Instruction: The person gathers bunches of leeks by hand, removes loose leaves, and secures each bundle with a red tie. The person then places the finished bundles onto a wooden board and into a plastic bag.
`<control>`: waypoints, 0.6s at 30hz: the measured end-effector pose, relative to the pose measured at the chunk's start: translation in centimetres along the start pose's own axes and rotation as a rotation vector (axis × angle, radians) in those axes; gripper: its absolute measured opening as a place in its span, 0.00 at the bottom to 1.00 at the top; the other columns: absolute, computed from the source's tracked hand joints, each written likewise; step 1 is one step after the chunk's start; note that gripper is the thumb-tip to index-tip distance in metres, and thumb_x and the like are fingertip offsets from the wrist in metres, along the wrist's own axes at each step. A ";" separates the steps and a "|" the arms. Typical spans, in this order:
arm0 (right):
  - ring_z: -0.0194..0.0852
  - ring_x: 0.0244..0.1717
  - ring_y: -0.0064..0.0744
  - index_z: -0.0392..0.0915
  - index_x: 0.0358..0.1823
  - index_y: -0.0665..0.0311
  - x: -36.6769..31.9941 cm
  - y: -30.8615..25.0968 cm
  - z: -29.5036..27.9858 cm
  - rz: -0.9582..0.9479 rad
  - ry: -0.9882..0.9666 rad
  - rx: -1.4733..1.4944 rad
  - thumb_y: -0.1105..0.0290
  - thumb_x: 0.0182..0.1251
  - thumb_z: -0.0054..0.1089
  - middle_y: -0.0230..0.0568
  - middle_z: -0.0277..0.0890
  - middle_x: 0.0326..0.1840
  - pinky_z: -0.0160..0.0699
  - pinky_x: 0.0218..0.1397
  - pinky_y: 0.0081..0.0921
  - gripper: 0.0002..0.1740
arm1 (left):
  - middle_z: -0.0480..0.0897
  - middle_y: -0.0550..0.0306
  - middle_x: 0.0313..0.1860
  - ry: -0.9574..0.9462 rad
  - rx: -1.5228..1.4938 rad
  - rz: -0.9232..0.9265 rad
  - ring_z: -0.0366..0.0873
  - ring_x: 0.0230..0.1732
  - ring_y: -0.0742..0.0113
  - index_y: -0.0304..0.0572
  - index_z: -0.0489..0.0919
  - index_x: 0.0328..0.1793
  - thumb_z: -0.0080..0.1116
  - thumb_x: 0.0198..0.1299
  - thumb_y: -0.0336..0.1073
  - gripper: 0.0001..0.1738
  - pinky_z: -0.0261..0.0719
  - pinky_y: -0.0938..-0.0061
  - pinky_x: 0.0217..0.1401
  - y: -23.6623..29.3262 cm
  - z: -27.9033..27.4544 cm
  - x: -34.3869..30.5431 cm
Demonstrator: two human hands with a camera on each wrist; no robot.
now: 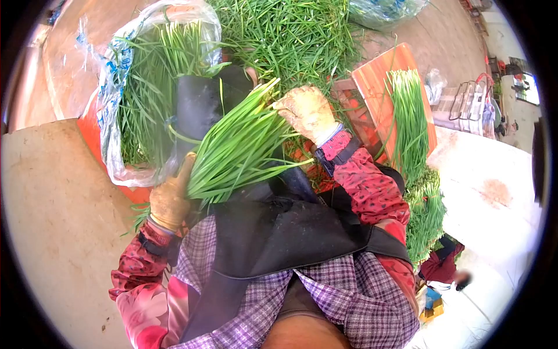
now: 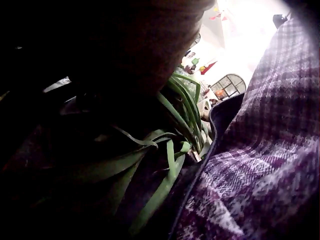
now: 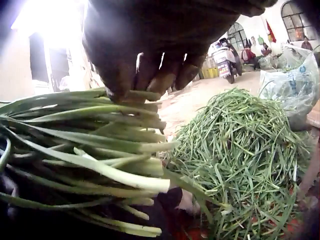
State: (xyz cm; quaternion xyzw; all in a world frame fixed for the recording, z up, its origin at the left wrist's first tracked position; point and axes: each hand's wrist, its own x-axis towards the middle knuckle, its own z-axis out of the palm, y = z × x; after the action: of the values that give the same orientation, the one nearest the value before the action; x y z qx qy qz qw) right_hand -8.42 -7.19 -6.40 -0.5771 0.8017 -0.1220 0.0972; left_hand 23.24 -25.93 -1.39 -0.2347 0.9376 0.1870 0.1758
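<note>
A bunch of long green leaves with pale cut ends (image 1: 238, 145) lies slanted across the lap. At its leafy lower end the gloved left hand (image 1: 170, 200) grips it, thumb raised along the side and fingers mostly hidden. The gloved right hand (image 1: 308, 113) pinches stalks near the pale upper end. In the right wrist view, the right hand's fingertips (image 3: 150, 82) bend down onto the top stalks of the bunch (image 3: 100, 150). The left wrist view is very dark; the left hand (image 2: 135, 45) looms above some leaves (image 2: 185, 107).
A plastic-lined container (image 1: 107, 116) of green leaves stands at the left. Beyond the lap is a loose heap of leaves (image 1: 285, 41). On the right, an orange board (image 1: 372, 75) bears a neat bunch (image 1: 408, 122), with more bunches (image 1: 424, 218) below it.
</note>
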 end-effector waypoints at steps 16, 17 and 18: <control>0.78 0.33 0.23 0.78 0.44 0.63 0.1 -8.0 -8.1 0.280 -0.277 1.969 0.69 0.68 0.59 0.34 0.81 0.37 0.79 0.38 0.23 0.07 | 0.81 0.43 0.28 0.041 0.025 0.031 0.82 0.27 0.43 0.65 0.58 0.78 0.61 0.50 0.36 0.46 0.78 0.52 0.28 -0.1 -0.2 -0.3; 0.77 0.32 0.20 0.79 0.48 0.64 0.9 -5.3 -7.5 0.336 -0.119 1.524 0.68 0.69 0.60 0.33 0.82 0.36 0.78 0.36 0.21 0.10 | 0.81 0.43 0.29 0.052 0.012 0.038 0.82 0.28 0.43 0.65 0.58 0.78 0.62 0.50 0.37 0.46 0.78 0.52 0.29 0.1 -0.3 -0.2; 0.77 0.32 0.20 0.80 0.48 0.63 1.1 -3.0 -4.6 0.470 -0.029 1.334 0.66 0.68 0.61 0.31 0.82 0.36 0.78 0.36 0.21 0.11 | 0.81 0.42 0.30 0.060 -0.001 0.045 0.82 0.29 0.42 0.64 0.57 0.78 0.62 0.50 0.37 0.46 0.78 0.52 0.29 0.1 -0.4 -0.2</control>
State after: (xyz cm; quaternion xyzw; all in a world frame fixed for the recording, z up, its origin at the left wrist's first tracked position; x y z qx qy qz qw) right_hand -7.40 -8.79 -1.11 -0.2078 0.6578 -0.5552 0.4646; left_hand 23.28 -25.88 -0.93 -0.2191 0.9474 0.1844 0.1429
